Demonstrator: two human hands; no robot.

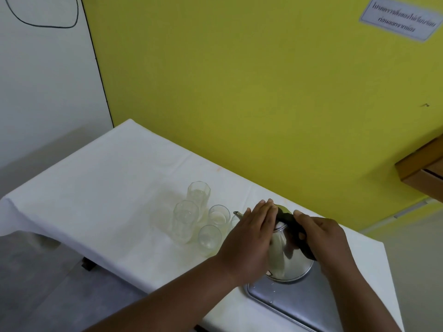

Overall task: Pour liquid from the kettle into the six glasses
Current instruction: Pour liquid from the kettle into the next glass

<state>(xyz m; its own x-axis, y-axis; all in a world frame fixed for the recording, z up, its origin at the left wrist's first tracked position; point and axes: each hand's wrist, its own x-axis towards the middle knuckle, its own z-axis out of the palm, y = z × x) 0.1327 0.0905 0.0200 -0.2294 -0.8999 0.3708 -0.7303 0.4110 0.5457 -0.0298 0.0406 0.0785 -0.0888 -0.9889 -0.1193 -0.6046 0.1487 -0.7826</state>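
A steel kettle (287, 255) is shown tilted toward the left, its base lifted at an angle over a metal tray (294, 305) that lies at the near right end of the desk (96, 200), which is covered by a white cloth. The black handle (296, 230) of the kettle is gripped by the right hand (321, 240), the fingers being closed around it. The left hand (249, 238) is laid flat and open against the lid and upper side of the kettle, the fingers extended and pressed to the metal. The thin spout (237, 213) is seen just beyond the left hand, directed toward a cluster of clear glasses (199, 219) standing upright on the cloth just left of the kettle. Five glasses are clearly distinguished; the edge of another is partly hidden behind the left hand. A little liquid is visible in the farthest, tall glass (198, 195); the contents of the others cannot be told. A few droplets are seen on the tray. A yellow wall (239, 92) rises behind the desk, and a printed notice (399, 19) is fixed to it at upper right.
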